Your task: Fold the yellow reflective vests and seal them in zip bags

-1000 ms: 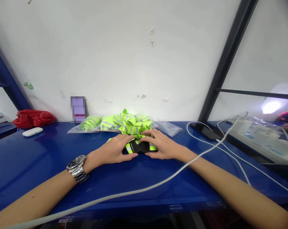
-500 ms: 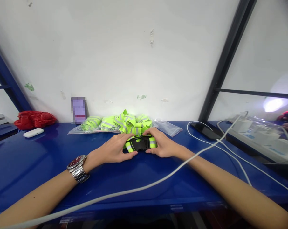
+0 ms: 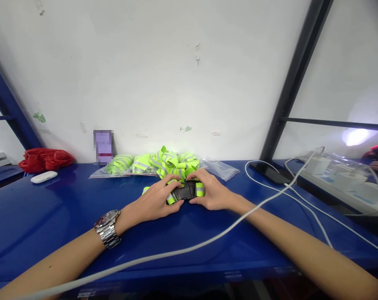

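My left hand (image 3: 157, 199), with a metal watch (image 3: 108, 228) on its wrist, grips the left end of a black plastic buckle (image 3: 184, 192) and the strap beside it. On the other side, my right hand (image 3: 213, 191) holds the buckle's right end, thumb below and fingers above. A yellow-green reflective strap (image 3: 200, 189) is threaded at the buckle, partly hidden by my fingers. Part of the strap shows behind my left hand. Just beyond lies a loose heap of the same strap (image 3: 165, 160).
Clear plastic bags with folded straps (image 3: 120, 163) lie by the wall. A red bag (image 3: 46, 159), a white case (image 3: 44, 177) and a propped phone (image 3: 104, 146) are left. White cables (image 3: 214, 236), a dark phone (image 3: 269, 172) and chargers (image 3: 345, 179) are right.
My left hand has shifted its fingers closer over the buckle's left side, and a piece of strap now shows behind it. My right hand has barely moved.
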Demonstrator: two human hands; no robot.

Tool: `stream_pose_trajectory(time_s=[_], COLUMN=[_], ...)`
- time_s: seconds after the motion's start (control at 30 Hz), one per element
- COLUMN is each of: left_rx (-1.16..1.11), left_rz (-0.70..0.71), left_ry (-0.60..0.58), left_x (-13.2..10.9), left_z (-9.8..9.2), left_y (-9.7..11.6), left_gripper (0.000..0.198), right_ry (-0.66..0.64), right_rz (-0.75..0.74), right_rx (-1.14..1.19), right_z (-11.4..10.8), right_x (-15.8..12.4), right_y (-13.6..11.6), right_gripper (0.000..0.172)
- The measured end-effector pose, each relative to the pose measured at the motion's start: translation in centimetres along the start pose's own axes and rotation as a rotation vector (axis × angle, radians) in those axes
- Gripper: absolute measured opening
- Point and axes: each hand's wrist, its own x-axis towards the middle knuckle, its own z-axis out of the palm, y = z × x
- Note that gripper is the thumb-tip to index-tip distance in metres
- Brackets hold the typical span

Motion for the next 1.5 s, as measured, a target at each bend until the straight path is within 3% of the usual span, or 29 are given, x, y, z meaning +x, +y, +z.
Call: stream_pose_trajectory(time_s=[0.23, 0.53, 0.7, 0.9, 1.1, 1.5], left_rx=[0.235, 0.458, 0.341, 0.169, 0.051, 0.025], left_rz=[0.14, 0.175, 0.177, 0.032, 0.035, 0.011], left_ry=[0.023, 0.012, 0.095, 0.069, 0.101, 0.126], left_x=[0.0, 0.1, -0.1, -0.5, -0.7, -0.7], left_z=[0.5, 0.4, 0.4, 0.2, 0.1, -0.4], left_y=[0.1, 0.4, -0.3, -1.1, -1.8, -2.1], left_gripper=[0.029, 0.025, 0.028, 0.063, 0.069, 0.069], right_ry=[-0.022, 0.009, 0.01, 0.033, 0.062, 0.095], right_rz=[-0.004, -0.025, -0.007, 0.005, -0.003, 0.007], right_rx=[-0.019, -0.054, -0.048, -0.039, -0.031, -0.028], right_z=[0.3, 0.5, 0.1, -0.2, -0.3, -1.6], right_x=[0.1, 0.1, 0.0, -0.2, -0.2, -0.4], right_y=[-0.5, -0.7, -0.4, 0.1, 0.9, 1.7], right_gripper=[0.06, 0.064, 0.059, 0.056, 0.056, 0.053])
